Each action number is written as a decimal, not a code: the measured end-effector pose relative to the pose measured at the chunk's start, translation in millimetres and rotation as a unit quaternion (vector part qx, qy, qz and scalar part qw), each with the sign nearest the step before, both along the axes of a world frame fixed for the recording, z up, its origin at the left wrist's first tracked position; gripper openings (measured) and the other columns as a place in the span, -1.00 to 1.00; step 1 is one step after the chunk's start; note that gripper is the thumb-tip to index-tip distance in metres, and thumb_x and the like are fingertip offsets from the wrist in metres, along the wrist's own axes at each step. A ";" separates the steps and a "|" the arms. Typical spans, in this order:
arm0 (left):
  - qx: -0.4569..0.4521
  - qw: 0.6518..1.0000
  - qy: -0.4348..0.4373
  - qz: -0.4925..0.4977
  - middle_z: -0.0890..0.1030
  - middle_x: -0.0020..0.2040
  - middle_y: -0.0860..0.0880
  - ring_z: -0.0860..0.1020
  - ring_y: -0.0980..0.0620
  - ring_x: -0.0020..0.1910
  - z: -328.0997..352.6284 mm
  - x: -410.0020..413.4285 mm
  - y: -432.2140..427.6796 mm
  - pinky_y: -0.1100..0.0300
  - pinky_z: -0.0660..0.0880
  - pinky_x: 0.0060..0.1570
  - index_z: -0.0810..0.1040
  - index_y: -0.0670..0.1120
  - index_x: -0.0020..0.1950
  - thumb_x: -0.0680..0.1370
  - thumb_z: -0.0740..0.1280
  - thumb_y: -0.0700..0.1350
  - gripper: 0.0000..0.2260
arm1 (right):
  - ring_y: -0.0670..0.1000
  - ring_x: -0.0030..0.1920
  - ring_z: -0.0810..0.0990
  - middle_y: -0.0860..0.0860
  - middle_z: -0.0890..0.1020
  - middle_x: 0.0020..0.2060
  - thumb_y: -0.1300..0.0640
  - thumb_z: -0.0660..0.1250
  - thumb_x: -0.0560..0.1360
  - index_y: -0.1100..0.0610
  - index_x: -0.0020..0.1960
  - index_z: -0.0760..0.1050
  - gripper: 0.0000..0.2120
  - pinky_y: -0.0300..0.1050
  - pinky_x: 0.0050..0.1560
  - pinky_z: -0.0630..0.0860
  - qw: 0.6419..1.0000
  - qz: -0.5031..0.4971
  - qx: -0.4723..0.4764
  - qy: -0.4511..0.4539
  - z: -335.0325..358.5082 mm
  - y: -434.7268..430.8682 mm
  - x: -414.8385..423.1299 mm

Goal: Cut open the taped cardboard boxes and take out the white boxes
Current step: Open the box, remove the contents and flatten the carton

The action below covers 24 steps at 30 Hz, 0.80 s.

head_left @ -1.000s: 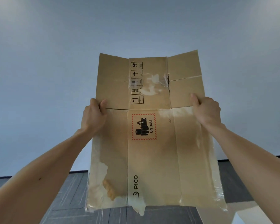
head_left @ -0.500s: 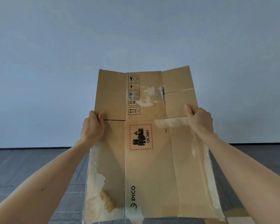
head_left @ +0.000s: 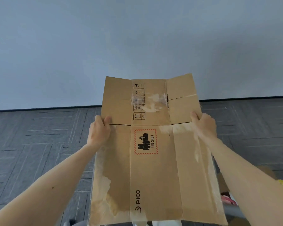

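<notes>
Box (head_left: pixel 153 176) flat, long axis away

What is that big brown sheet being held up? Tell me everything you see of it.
A flattened cardboard box, brown, creased into panels, held up in the air. It bears a red-bordered UN 3481 battery label, handling symbols, the word PICO and torn clear tape. The left hand and right hand grip its side edges.

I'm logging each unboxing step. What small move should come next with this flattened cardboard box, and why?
Probably lower the flattened cardboard box and set it aside on the floor: it is folded flat, holds nothing, and the left hand and right hand grip its side edges in the air.
</notes>
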<state>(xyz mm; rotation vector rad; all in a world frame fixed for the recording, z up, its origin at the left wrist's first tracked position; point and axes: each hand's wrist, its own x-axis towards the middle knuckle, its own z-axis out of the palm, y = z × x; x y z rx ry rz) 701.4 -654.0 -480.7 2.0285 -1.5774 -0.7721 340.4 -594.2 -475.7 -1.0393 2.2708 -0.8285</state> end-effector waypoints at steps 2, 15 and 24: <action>0.023 1.000 -0.008 -0.003 0.47 -0.21 -0.08 0.42 -0.04 -0.29 -25.7 -8.1 -18.6 0.05 0.29 -0.36 0.33 -0.18 -0.07 0.68 0.11 0.12 -0.63 | 0.11 -0.19 0.54 0.11 0.56 -0.21 -0.15 0.16 0.59 0.23 -0.11 0.46 -0.57 -0.02 -0.25 0.40 1.000 -0.004 0.015 -0.024 -29.9 -15.6 -4.3; 0.127 0.992 -0.021 0.007 0.43 -0.23 -0.08 0.37 -0.04 -0.31 -206.2 -83.6 -160.4 0.05 0.28 -0.37 0.27 -0.15 -0.14 0.69 0.10 0.09 -0.65 | 0.03 -0.28 0.46 -0.02 0.49 -0.35 0.16 0.30 0.50 0.07 -0.25 0.40 -0.84 -0.09 -0.30 0.37 0.982 0.015 0.122 -0.147 -218.3 -145.2 -54.3; 0.195 0.981 0.009 0.002 0.38 -0.18 -0.06 0.33 -0.01 -0.27 -391.4 -90.7 -259.6 0.08 0.27 -0.34 0.24 -0.11 -0.12 0.63 0.22 -0.11 -0.79 | 0.09 -0.27 0.45 0.08 0.51 -0.37 0.19 0.25 0.57 0.26 -0.15 0.52 -0.82 -0.09 -0.26 0.32 0.979 0.025 0.161 -0.120 -414.4 -223.2 -67.5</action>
